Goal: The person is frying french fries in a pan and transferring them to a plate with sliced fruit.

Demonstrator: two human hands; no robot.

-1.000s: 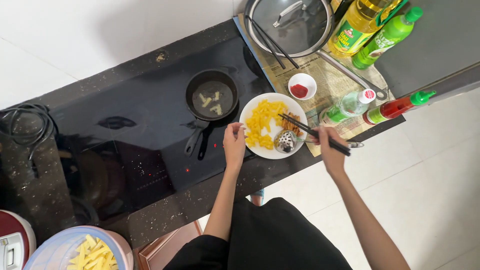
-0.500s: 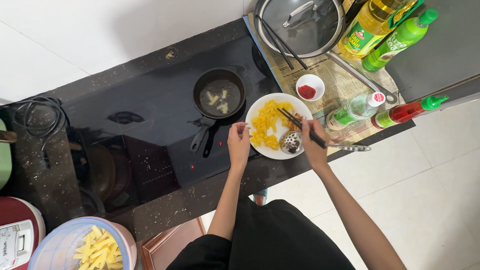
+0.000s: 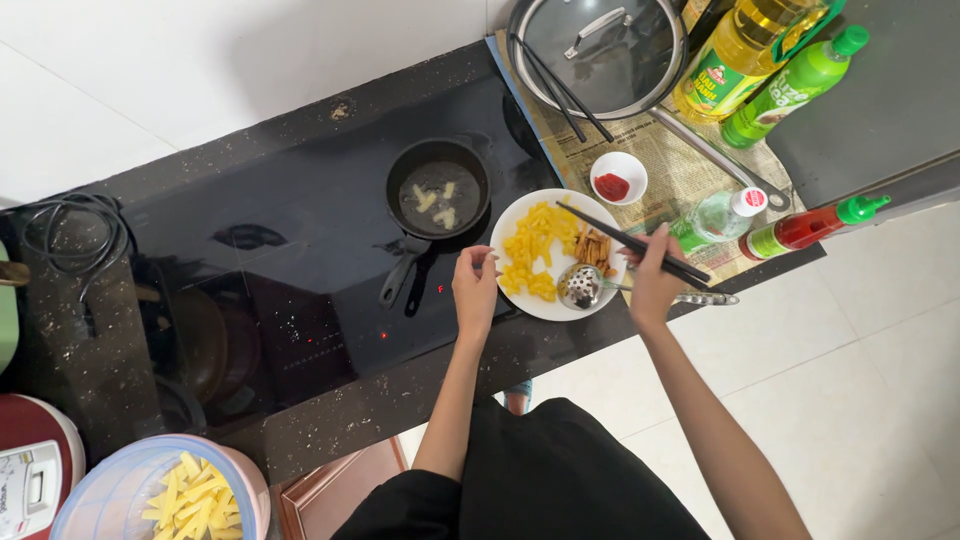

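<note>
Taking the white plate as our landmark, far to its left and nearer to us stood a bowl heaped with raw yellow potato sticks, which we judged to be the larger share of the frying not yet done. Just left of the plate, on the black cooktop, sat the small black pan, holding only a few pale pieces in oil, so we reckoned one batch was cooking. Our left hand rested at the plate's left rim, fingers loosely curled and touching the edge; we could not tell whether it actually gripped the rim. On the plate itself lay a pile of fried yellow pieces, a few browner sticks beside them and a metal skimmer at the near edge, which told us at least one batch was finished. At the plate's right edge our right hand pinched a pair of dark chopsticks, their tips reaching over the food. Just beyond the plate, a small dish of red sauce stood on newspaper, apparently untouched
</note>
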